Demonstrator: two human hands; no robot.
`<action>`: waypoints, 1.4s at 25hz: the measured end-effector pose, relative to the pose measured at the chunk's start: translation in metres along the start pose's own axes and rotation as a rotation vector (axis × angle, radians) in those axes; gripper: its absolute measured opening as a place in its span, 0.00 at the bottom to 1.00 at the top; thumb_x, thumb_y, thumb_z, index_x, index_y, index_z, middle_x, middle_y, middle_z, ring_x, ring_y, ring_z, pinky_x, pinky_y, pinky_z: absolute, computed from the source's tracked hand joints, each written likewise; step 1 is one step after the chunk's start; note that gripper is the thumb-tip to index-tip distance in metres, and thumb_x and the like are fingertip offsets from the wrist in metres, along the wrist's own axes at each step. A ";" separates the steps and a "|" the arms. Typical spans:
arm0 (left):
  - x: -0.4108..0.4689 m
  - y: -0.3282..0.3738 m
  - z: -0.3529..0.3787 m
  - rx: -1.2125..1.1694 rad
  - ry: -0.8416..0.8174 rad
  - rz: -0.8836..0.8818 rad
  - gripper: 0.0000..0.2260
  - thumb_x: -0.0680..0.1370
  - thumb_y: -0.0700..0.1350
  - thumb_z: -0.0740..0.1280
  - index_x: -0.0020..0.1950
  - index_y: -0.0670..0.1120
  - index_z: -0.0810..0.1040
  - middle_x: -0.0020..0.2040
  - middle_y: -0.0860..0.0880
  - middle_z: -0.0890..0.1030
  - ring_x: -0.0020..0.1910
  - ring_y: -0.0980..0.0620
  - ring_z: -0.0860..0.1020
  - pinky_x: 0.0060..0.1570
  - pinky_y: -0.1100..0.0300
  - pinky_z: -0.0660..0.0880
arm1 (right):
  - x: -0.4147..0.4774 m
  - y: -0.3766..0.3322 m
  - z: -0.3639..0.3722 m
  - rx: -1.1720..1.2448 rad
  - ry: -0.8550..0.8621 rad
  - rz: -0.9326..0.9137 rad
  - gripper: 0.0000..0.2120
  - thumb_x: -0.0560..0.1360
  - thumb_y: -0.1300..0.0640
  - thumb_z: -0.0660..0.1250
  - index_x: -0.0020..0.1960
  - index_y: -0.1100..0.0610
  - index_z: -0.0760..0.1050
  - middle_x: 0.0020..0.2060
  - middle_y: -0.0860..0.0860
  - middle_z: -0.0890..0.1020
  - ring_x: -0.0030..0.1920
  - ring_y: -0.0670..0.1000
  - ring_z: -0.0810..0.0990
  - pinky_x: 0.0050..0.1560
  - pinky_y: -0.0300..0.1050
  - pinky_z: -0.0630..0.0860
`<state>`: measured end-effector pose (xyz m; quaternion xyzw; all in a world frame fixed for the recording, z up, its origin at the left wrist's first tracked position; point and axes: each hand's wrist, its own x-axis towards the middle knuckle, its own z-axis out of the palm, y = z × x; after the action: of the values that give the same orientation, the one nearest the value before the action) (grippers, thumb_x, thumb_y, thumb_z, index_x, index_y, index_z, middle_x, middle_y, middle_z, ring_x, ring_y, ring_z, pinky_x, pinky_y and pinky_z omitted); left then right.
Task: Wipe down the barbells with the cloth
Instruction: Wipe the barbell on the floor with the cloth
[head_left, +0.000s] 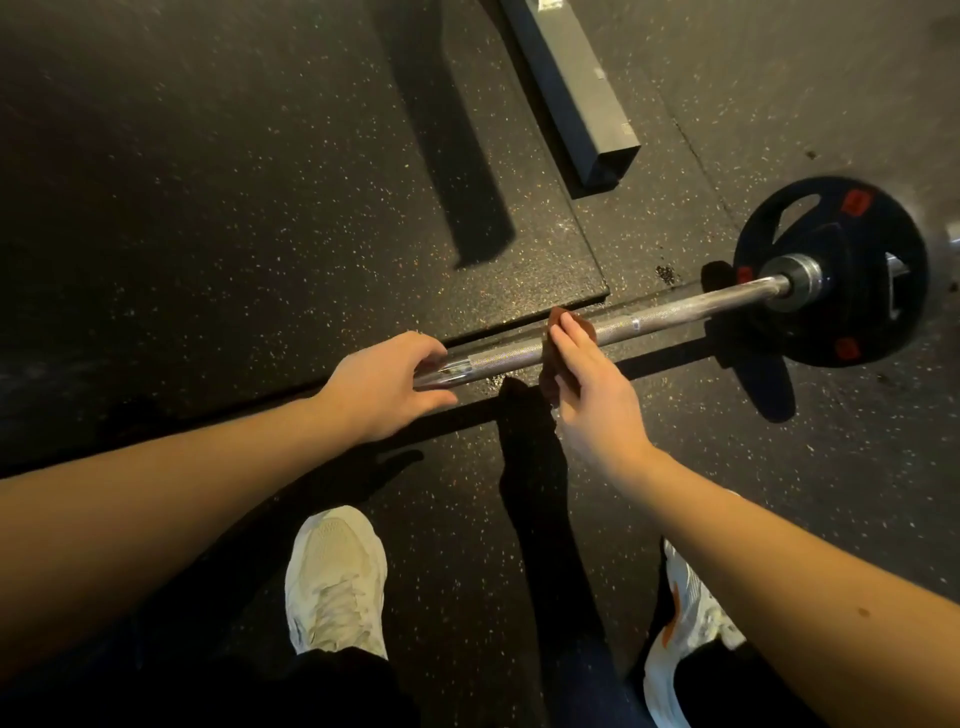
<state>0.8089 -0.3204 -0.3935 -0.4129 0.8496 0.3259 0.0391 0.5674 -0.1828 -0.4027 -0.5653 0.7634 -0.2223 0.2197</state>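
A long silver steel barbell (665, 314) lies on the black speckled rubber floor (208, 208), running from the person's left up towards the right. There it carries a black round weight plate with red patches (852, 312) and a shiny collar. The left hand (382, 387) is on the smooth stretch of the bar, its grip clamped there with fingers curled over the top and the thumb underneath. Further along the bar, on the knurled part, the right hand (592, 395) holds a small brown cloth (558, 316). The cloth is draped over the bar, with a fold showing past the fingertips and another hanging below the palm. Its grip is closed on the cloth, fingers laid fairly straight along it and the thumb hidden. Both forearms are bare.

Beyond the bar a grey square metal beam (571, 78) lies flat on the floor. Nearer, the person's pale trainers show, the left shoe (335, 577) cream and the right shoe (691, 618) white with an orange mark.
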 end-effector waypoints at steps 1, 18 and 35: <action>-0.008 -0.004 -0.001 0.049 0.024 -0.007 0.27 0.75 0.62 0.73 0.71 0.56 0.72 0.62 0.57 0.77 0.59 0.56 0.77 0.60 0.53 0.78 | -0.002 -0.009 0.002 0.027 0.010 0.020 0.31 0.80 0.65 0.65 0.81 0.54 0.62 0.81 0.43 0.60 0.78 0.49 0.64 0.78 0.49 0.63; -0.034 -0.060 0.012 0.189 0.206 0.226 0.13 0.82 0.58 0.65 0.62 0.52 0.75 0.53 0.55 0.78 0.45 0.53 0.79 0.41 0.57 0.77 | 0.007 -0.021 0.005 0.154 0.026 0.083 0.30 0.80 0.66 0.66 0.80 0.54 0.64 0.79 0.45 0.64 0.78 0.44 0.61 0.79 0.44 0.59; -0.012 -0.056 -0.019 -0.428 -0.205 -0.070 0.06 0.78 0.52 0.73 0.52 0.55 0.78 0.45 0.48 0.82 0.31 0.53 0.78 0.34 0.59 0.78 | 0.009 0.017 -0.012 -0.167 0.125 0.090 0.37 0.76 0.70 0.67 0.81 0.51 0.62 0.79 0.43 0.64 0.69 0.52 0.73 0.75 0.50 0.68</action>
<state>0.8613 -0.3483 -0.4034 -0.4058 0.7378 0.5373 0.0478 0.5445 -0.1854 -0.4036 -0.5319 0.8160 -0.1829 0.1335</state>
